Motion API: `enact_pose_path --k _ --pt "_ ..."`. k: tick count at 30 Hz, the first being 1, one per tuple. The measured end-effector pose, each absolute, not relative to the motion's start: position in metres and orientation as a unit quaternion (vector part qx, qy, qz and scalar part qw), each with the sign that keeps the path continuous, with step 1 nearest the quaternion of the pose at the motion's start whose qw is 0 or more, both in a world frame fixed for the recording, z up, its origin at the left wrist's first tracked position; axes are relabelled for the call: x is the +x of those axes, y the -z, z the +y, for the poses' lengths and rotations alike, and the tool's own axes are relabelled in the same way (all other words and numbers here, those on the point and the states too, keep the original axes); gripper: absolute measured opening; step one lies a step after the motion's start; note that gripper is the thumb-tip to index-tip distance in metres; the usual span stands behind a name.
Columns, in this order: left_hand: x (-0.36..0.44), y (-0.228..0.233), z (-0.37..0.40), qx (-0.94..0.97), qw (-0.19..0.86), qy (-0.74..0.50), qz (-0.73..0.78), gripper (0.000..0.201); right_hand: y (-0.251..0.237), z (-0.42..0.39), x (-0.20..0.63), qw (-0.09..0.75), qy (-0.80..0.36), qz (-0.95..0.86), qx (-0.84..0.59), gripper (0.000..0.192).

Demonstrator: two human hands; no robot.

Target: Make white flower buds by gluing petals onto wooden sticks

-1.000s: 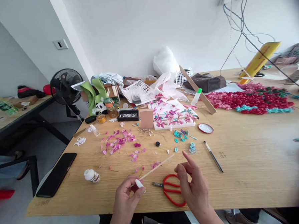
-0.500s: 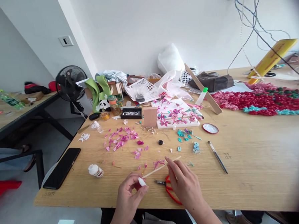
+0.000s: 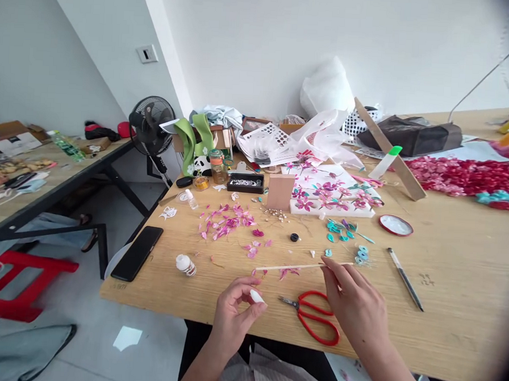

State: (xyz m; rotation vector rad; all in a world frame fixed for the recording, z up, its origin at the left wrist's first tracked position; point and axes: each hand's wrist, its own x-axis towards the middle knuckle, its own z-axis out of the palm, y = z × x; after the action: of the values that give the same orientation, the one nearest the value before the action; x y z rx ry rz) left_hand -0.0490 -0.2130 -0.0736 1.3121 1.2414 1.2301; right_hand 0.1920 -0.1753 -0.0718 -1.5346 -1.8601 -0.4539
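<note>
Since the earlier frame the thin wooden stick point(image 3: 304, 266) has left the left hand point(image 3: 235, 314) and swung from a diagonal to nearly level; the right hand point(image 3: 355, 304) now has it alone. Camera has panned left, so the table contents sit further right in view.

Head view: right hand fingers pinched on the stick toward its right end, just above the red scissors point(image 3: 316, 316). Stick is pale, slim, straight, running left from the pinch over the wooden table point(image 3: 445, 303); whether it touches the tabletop can't be told. Left hand is left of the scissors, thumb and fingers curled closed on a small white oval piece point(image 3: 256, 296), rest of hand loosely bent.

Scissors lie flat, blades pointing left, between the two hands. Pink petals point(image 3: 227, 223) scattered beyond the scissors, to the left. Small white bottle point(image 3: 186, 265) lies on its side left of the scissors, black phone point(image 3: 137, 252) further left at the table edge. Thin metal tool point(image 3: 405, 270) right of the scissors. White board with pink flowers point(image 3: 333, 196) well beyond them.
</note>
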Motion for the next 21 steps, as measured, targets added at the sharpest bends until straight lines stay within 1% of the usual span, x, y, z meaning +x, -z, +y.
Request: enact_pose_path --k 5,10,21 --pt "-0.049 0.071 -0.211 0.517 0.461 -0.514 0.506 0.016 0.074 -0.177 0.188 0.335 0.166 -0.715 -0.591 0.020" --pt "-0.050 0.067 -0.209 0.503 0.458 -0.538 0.498 0.015 0.075 -0.177 0.184 0.329 0.157 -0.728 -0.580 0.019" --pt "-0.052 0.069 -0.210 0.470 0.490 -0.517 0.522 0.016 0.077 -0.175 0.184 0.326 0.165 -0.725 -0.583 0.021"
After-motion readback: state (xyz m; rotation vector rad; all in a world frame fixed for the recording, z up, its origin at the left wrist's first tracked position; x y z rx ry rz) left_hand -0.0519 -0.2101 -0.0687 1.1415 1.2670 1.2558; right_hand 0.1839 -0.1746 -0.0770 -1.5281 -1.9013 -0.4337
